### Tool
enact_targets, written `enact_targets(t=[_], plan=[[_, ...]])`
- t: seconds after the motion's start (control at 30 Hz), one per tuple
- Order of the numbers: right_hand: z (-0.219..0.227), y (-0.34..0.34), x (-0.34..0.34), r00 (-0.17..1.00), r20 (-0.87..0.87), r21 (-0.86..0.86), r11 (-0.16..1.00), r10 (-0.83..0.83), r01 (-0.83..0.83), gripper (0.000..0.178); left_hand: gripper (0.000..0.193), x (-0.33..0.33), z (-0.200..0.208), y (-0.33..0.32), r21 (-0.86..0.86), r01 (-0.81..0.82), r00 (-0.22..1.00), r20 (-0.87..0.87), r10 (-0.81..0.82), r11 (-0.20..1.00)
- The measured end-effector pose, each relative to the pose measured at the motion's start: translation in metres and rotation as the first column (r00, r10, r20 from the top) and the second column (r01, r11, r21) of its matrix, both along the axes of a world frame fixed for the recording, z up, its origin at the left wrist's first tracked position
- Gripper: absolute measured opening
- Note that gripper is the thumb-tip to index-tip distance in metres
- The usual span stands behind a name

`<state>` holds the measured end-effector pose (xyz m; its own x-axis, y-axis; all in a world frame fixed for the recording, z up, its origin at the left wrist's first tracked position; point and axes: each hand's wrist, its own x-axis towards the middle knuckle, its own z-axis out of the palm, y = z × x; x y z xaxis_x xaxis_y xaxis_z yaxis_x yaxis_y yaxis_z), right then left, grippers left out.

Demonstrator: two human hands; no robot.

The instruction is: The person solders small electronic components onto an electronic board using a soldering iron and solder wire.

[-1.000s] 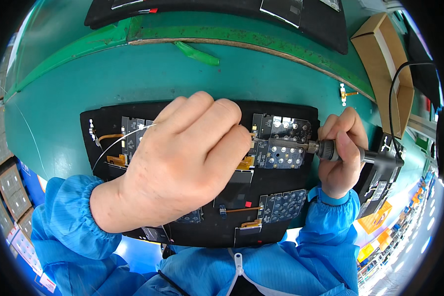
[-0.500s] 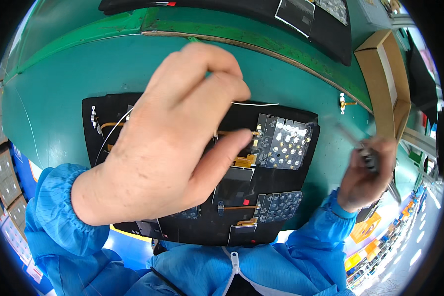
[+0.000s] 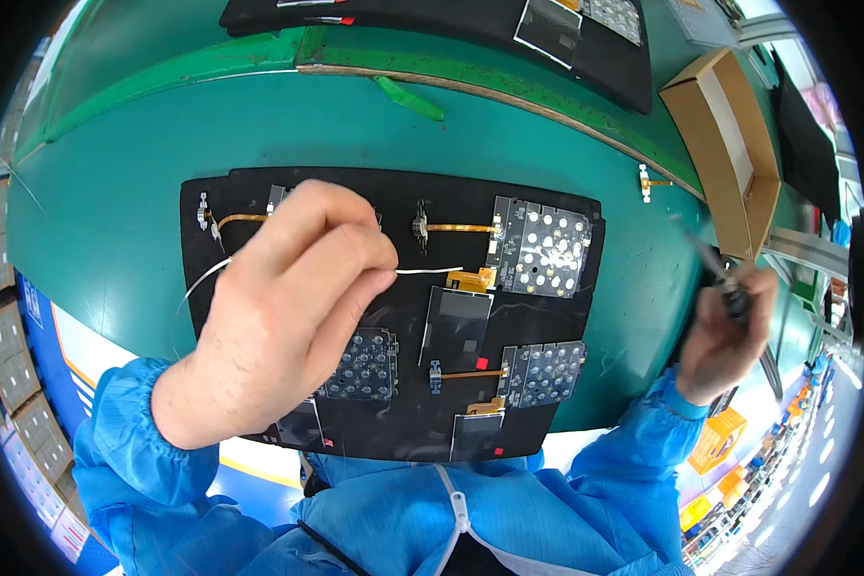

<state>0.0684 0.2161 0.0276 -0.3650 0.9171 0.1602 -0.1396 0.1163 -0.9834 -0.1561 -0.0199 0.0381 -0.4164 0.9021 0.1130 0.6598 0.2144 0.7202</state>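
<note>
Left hand pinching thin white wire lying crosswise over black foam tray on green bench; right hand well rightward, clenched around dark pen-shaped tool.

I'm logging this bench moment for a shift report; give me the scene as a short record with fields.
Left hand: pinches a thin white wire above the black tray
Right hand: grips a dark tool, blurred, off the tray's right edge
Tray holds: keypad boards, orange flex strips
Surface: green bench
Beside: cardboard box
</note>
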Motion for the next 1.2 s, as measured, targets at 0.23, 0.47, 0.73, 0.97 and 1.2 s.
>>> enact_targets(t=[0.23,0.47,0.73,0.97,1.2], plan=[[-0.029,-0.035,-0.043,0.907,0.045,-0.238,0.886,0.419,-0.398,0.023,0.019,0.01,-0.014,0.01,0.064,0.04,0.998,-0.049,-0.037,0.997],[-0.025,-0.035,-0.042,0.93,-0.078,-0.391,0.847,0.359,-0.36,0.02,0.032,0.017,-0.016,0.014,0.09,0.19,0.981,-0.066,-0.185,0.978],[-0.034,-0.051,-0.054,0.953,-0.097,-0.208,0.93,0.288,-0.302,0.031,0.056,0.029,-0.028,0.011,-0.168,0.333,0.884,-0.288,-0.369,0.928],[-0.032,-0.056,-0.054,0.952,-0.085,-0.096,0.948,0.294,-0.302,0.034,0.06,0.039,-0.029,0.01,-0.204,0.3,0.879,-0.32,-0.353,0.932],[-0.034,-0.059,-0.052,0.953,-0.095,-0.12,0.947,0.288,-0.298,0.033,0.061,0.038,-0.03,0.007,-0.219,0.286,0.907,-0.252,-0.337,0.933]])
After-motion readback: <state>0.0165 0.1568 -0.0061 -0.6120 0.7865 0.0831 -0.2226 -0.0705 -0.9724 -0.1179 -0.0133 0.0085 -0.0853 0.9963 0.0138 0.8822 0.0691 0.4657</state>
